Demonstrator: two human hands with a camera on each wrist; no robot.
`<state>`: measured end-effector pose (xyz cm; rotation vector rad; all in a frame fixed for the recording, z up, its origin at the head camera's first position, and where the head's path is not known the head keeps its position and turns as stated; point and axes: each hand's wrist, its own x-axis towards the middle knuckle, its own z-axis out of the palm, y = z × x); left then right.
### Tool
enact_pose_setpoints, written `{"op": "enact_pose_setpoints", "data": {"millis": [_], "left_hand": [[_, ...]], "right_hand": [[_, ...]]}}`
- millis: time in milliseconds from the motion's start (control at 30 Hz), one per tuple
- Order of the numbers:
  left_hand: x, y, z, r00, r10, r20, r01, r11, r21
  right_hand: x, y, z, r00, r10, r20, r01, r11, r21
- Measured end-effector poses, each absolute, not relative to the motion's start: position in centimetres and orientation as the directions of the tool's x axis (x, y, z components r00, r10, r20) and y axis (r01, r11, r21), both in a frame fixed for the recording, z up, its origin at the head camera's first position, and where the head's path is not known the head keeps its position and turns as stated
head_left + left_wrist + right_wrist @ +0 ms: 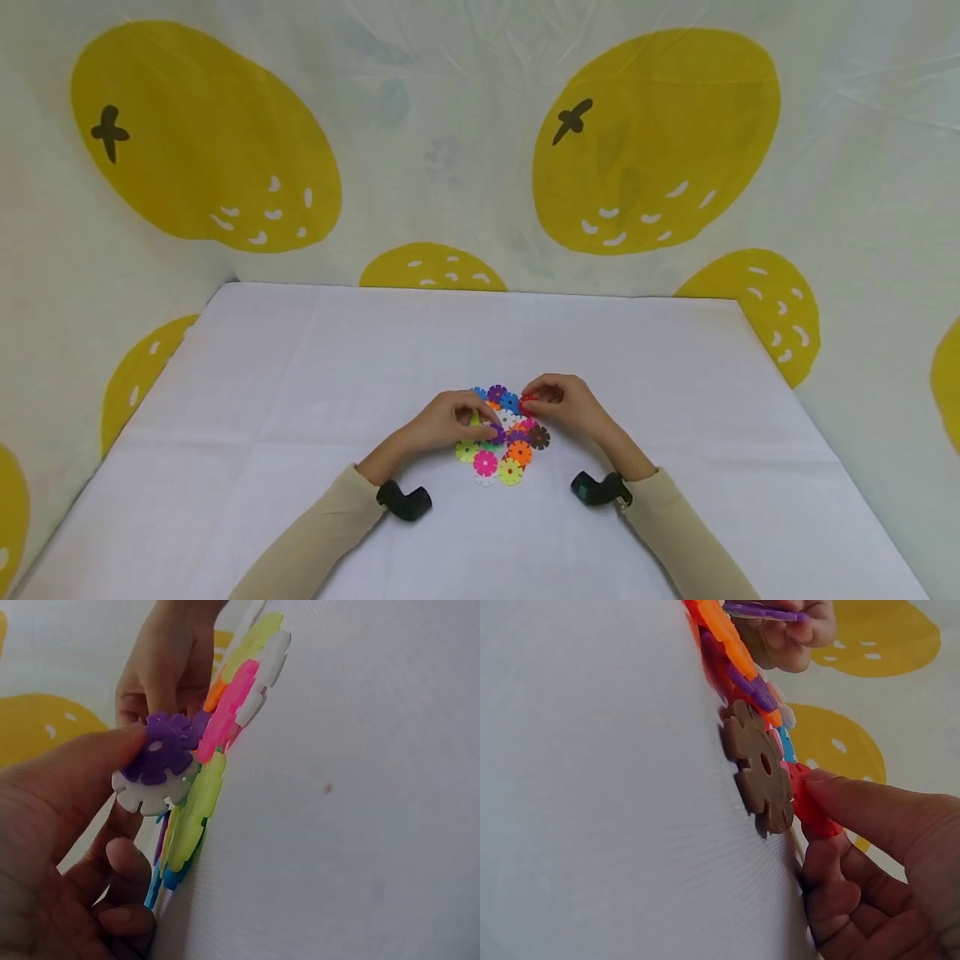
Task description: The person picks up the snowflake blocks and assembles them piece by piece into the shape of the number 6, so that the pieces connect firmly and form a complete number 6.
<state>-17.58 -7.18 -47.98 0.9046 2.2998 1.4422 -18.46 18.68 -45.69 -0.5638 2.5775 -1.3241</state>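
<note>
My left hand (442, 423) pinches a purple notched plastic disc (159, 754) between thumb and fingers. Right behind that disc is a white one (142, 796); I cannot tell whether the same fingers hold it too. On the other side of the pile, my right hand (572, 406) pinches a red notched disc (810, 801) at the pile's far right edge. A brown disc (759, 769) lies close beside it. Between and below the hands, more discs overlap on the table, among them a pink one (485, 463), an orange one (519, 452) and a yellow-green one (511, 472).
A white cloth covers the table (300, 375). Beyond its far edge hangs a pale curtain (435, 108) printed with large yellow fruit. Each wrist wears a black camera, one at the left (405, 502) and one at the right (598, 489).
</note>
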Motion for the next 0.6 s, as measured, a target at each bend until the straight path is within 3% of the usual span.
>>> {"op": "enact_pose_setpoints", "data": {"millis": [600], "left_hand": [[-17.5, -7.1, -47.8, -0.812, 0.58, 0.069, 0.26, 0.254, 0.932]], "right_hand": [[-19.0, 19.1, -47.1, -0.917, -0.397, -0.031, -0.121, 0.354, -0.927]]}}
